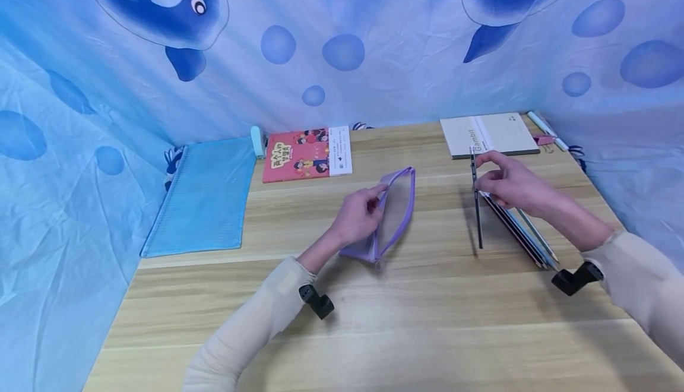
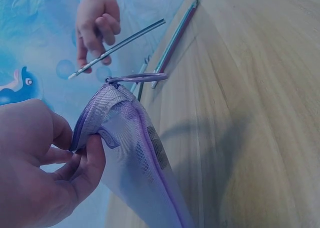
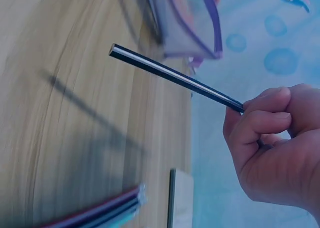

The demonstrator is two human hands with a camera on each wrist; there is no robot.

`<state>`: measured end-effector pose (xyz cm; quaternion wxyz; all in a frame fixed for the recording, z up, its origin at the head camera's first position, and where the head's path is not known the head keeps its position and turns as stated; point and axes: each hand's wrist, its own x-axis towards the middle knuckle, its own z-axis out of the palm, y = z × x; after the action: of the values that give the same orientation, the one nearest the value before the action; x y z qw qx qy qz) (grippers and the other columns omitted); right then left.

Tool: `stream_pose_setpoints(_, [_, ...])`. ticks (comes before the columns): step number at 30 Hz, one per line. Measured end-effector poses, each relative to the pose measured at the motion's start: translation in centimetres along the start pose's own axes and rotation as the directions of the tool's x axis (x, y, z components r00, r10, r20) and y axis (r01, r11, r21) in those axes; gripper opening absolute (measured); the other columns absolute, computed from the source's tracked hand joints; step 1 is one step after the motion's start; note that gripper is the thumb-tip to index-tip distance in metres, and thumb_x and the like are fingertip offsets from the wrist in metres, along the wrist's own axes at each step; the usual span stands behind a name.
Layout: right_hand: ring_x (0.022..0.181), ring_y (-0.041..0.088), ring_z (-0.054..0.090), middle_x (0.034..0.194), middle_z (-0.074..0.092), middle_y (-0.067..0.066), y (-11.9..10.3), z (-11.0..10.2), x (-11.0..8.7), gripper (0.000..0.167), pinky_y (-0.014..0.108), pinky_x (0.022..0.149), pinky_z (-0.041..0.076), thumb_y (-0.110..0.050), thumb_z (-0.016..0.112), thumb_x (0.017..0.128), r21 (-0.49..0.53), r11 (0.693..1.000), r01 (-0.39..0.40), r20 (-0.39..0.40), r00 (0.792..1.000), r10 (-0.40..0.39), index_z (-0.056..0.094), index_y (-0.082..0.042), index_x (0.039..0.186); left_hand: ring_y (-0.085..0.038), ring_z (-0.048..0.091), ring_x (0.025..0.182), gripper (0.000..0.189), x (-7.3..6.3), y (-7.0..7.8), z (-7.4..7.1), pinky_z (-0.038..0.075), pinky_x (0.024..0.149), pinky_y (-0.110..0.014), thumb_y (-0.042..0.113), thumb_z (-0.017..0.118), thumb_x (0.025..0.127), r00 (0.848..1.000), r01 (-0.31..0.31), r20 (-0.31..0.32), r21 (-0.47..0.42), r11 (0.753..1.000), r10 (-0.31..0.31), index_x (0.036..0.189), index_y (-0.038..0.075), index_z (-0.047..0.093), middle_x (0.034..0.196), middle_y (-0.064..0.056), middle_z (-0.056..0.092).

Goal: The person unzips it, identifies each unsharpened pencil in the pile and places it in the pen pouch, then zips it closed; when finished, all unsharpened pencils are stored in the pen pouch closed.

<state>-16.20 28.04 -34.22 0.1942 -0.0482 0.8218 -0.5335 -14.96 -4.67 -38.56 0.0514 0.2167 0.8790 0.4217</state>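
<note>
My left hand (image 1: 359,217) pinches the rim of a purple mesh zipper pouch (image 1: 394,236), whose mouth gapes toward the right. Up close in the left wrist view, thumb and fingers grip the pouch (image 2: 137,153) beside its zipper, and a purple loop hangs off the end. To the right, my right hand (image 1: 513,181) holds a dark pencil (image 1: 478,214) by its upper part, raised over the table. A pale stripe runs along this pencil (image 3: 175,76) in the right wrist view. Several more pencils (image 1: 515,228) lie in a bunch below the right hand, partly hidden by it.
A blue zip folder (image 1: 200,199) lies at the left, with a light blue object (image 1: 258,141) by its corner. Behind the pouch is a red book (image 1: 299,157). At the back right are a notebook (image 1: 494,130), a pale pen (image 1: 547,129) and a pink clip (image 1: 544,140).
</note>
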Motion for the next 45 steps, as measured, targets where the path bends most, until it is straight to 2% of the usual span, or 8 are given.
stream_pose_setpoints(3, [0.049, 0.013, 0.037, 0.074, 0.05, 0.003, -0.7, 0.7, 0.3, 0.028, 0.026, 0.044, 0.03, -0.009, 0.052, 0.102, 0.04, 0.999, 0.004, 0.002, 1.0, -0.004, 0.037, -0.013, 0.125, -0.018, 0.055, 0.078, 0.055, 0.0, 0.1, 0.0, 0.049, 0.065, -0.024, -0.006, 0.059, 0.088, 1.0, 0.007, 0.0, -0.006, 1.0, -0.007, 0.143, -0.003, 0.051, 0.09, -0.011, 0.061])
stream_pose_setpoints(8, [0.049, 0.012, 0.038, 0.084, 0.065, 0.002, -1.5, 1.8, 0.6, 0.025, 0.026, 0.043, 0.03, -0.007, 0.052, 0.103, 0.128, 0.991, 0.025, -0.03, 0.999, -0.021, 0.039, -0.016, 0.122, -0.019, 0.055, 0.078, 0.055, 0.0, 0.1, 0.1, 0.049, 0.065, -0.024, -0.006, 0.059, 0.088, 1.0, 0.003, 0.0, -0.005, 1.0, -0.003, 0.142, -0.003, 0.051, 0.091, -0.011, 0.061])
stream_pose_setpoints(12, [0.048, 0.01, 0.038, 0.081, 0.066, -0.001, -2.0, 2.8, 0.7, 0.026, 0.024, 0.043, 0.028, -0.004, 0.052, 0.101, 0.214, 0.976, 0.044, -0.044, 0.998, -0.036, 0.039, -0.017, 0.119, -0.019, 0.056, 0.079, 0.055, 0.0, 0.1, 0.1, 0.05, 0.066, -0.024, -0.007, 0.059, 0.088, 1.0, 0.001, 0.0, -0.005, 1.0, -0.001, 0.142, -0.003, 0.051, 0.091, -0.01, 0.061])
stream_pose_setpoints(17, [0.048, 0.007, 0.037, 0.086, 0.071, 0.0, -2.7, 4.2, 1.0, 0.026, 0.021, 0.043, 0.026, -0.002, 0.054, 0.1, 0.32, 0.946, 0.054, -0.044, 0.998, -0.042, 0.039, -0.016, 0.117, -0.019, 0.057, 0.08, 0.055, 0.0, 0.0, 0.1, 0.05, 0.068, -0.024, -0.007, 0.059, 0.087, 1.0, -0.003, -0.008, 0.003, 1.0, 0.003, 0.142, -0.003, 0.052, 0.091, -0.009, 0.061])
stream_pose_setpoints(24, [0.049, 0.005, 0.037, 0.09, 0.071, 0.003, -3.2, 6.4, 1.6, 0.027, 0.019, 0.043, 0.023, 0.001, 0.055, 0.098, 0.483, 0.874, 0.044, -0.068, 0.998, -0.012, 0.039, -0.015, 0.112, -0.019, 0.057, 0.081, 0.055, 0.0, 0.1, 0.1, 0.051, 0.069, -0.025, -0.007, 0.059, 0.087, 1.0, 0.007, -0.009, 0.007, 1.0, -0.007, 0.142, -0.002, 0.052, 0.092, -0.009, 0.062])
stream_pose_setpoints(29, [0.049, 0.004, 0.039, 0.082, 0.067, 0.0, -3.2, 8.1, 2.2, 0.028, 0.017, 0.041, 0.027, 0.003, 0.056, 0.095, 0.525, 0.85, 0.027, -0.102, 0.994, 0.032, 0.039, -0.015, 0.109, -0.02, 0.059, 0.083, 0.056, 0.0, 0.1, 0.3, 0.052, 0.072, -0.025, -0.007, 0.059, 0.086, 1.0, 0.005, -0.014, 0.0, 1.0, -0.005, 0.141, -0.002, 0.053, 0.093, -0.01, 0.063])
stream_pose_setpoints(34, [0.048, 0.004, 0.039, 0.072, 0.056, -0.003, -2.9, 9.8, 2.9, 0.029, 0.016, 0.041, 0.028, 0.003, 0.057, 0.093, 0.512, 0.859, 0.011, -0.11, 0.993, 0.053, 0.039, -0.011, 0.111, -0.021, 0.06, 0.084, 0.056, 0.1, 0.2, 0.2, 0.052, 0.073, -0.025, -0.007, 0.06, 0.086, 1.0, -0.001, -0.021, 0.004, 1.0, 0.002, 0.141, -0.003, 0.053, 0.093, -0.011, 0.064])
stream_pose_setpoints(45, [0.046, 0.004, 0.041, 0.075, 0.062, 0.006, -2.4, 12.5, 3.2, 0.031, 0.017, 0.04, 0.03, 0.003, 0.057, 0.089, 0.45, 0.89, -0.073, -0.03, 0.995, 0.097, 0.039, -0.004, 0.113, -0.019, 0.058, 0.08, 0.055, 0.1, 0.1, 0.2, 0.051, 0.071, -0.026, -0.006, 0.061, 0.085, 0.999, -0.019, -0.038, 0.026, 0.999, 0.02, 0.139, -0.003, 0.055, 0.09, -0.01, 0.064])
